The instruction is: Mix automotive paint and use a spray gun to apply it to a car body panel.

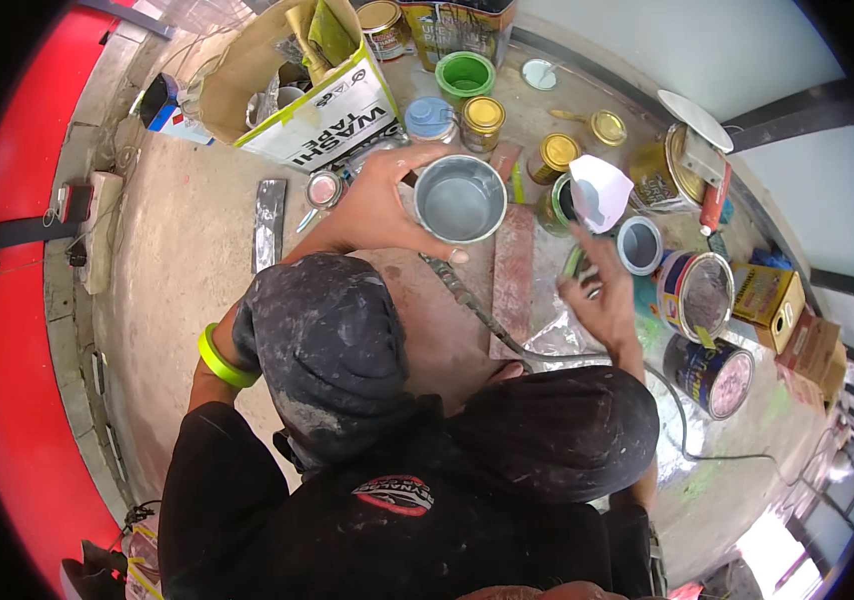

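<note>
My left hand [387, 205] grips a round metal can [460, 199] of grey paint, thumb and fingers curved around its side. My right hand [602, 292] is to the right, its index finger stretched up and its thumb apart from it. That fingertip is close to a white paper cone [602, 192], and whether they touch I cannot tell. The cone leans over a dark green-edged tin [555, 207]. Just beyond the fingers is a small cup of grey paint [639, 245]. A dark curved thing with a green edge shows beside my right hand, its kind unclear.
A tall cardboard box [317, 120] with brushes stands at the far left. Gold-lidded tins [483, 122] and a green tub [465, 75] are at the back. Large paint cans [695, 290] line the right side. A hose [487, 315] crosses the floor near my knees [327, 350].
</note>
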A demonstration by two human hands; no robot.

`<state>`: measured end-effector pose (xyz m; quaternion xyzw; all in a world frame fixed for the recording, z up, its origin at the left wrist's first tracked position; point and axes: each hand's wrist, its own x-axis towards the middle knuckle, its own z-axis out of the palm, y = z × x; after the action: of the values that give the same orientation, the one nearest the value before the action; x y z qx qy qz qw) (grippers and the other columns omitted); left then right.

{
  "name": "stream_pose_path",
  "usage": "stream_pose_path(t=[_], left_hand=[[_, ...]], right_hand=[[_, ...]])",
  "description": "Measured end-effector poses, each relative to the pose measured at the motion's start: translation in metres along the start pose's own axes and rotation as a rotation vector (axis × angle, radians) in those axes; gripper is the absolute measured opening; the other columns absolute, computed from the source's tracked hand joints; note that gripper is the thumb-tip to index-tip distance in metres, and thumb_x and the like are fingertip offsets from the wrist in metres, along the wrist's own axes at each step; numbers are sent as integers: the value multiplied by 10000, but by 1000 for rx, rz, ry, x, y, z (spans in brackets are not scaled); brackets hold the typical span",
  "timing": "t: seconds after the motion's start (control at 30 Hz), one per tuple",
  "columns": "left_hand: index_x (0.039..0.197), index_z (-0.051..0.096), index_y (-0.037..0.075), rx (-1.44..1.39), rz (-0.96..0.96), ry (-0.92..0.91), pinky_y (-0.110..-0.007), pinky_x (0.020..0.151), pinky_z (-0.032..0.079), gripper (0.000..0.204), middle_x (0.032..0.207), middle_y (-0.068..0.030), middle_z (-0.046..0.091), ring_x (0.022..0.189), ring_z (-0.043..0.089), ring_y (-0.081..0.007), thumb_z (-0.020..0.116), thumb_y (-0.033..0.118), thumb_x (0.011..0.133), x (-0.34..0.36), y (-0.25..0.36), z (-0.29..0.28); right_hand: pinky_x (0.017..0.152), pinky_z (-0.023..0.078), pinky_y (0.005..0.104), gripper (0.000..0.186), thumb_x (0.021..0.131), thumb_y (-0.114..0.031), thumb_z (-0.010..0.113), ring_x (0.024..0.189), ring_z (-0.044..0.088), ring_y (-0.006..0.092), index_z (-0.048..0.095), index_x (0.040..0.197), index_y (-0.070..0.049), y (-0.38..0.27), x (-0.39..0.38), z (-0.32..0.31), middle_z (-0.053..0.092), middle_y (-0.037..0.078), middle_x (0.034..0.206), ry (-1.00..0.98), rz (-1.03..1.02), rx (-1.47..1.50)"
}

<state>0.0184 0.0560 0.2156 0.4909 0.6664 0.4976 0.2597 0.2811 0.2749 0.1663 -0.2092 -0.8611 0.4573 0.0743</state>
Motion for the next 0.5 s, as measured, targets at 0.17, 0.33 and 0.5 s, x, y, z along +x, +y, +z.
stream_pose_path(t=[0.17, 0.33, 0.5], left_hand=[[1288, 667, 11, -17, 62, 46, -332, 955, 520, 823, 1156, -88, 732, 1064, 686, -167, 994, 228, 564, 10, 3, 6], [1303, 667, 19, 13, 76, 37, -335, 907, 538, 845, 1135, -101, 732, 1022, 702, -186, 981, 272, 561, 14, 4, 12], [1268, 656, -31, -42, 54, 98, -339, 951, 507, 780, 1165, -115, 710, 1060, 652, -168, 921, 144, 556, 9, 5, 8]], right_hand=[[800, 538, 323, 570, 823, -172, 760, 940, 649, 223, 608, 1362, -63, -95, 52, -40, 643, 108, 1117, -21, -265, 179], [896, 528, 329, 462, 855, -258, 819, 1050, 623, 166, 643, 1232, -60, -134, 76, -17, 640, 46, 1139, 109, -467, 409], [973, 532, 409, 422, 798, -229, 833, 1177, 641, 347, 627, 1128, -68, -130, 73, 8, 626, 157, 1265, 8, -538, 12]])
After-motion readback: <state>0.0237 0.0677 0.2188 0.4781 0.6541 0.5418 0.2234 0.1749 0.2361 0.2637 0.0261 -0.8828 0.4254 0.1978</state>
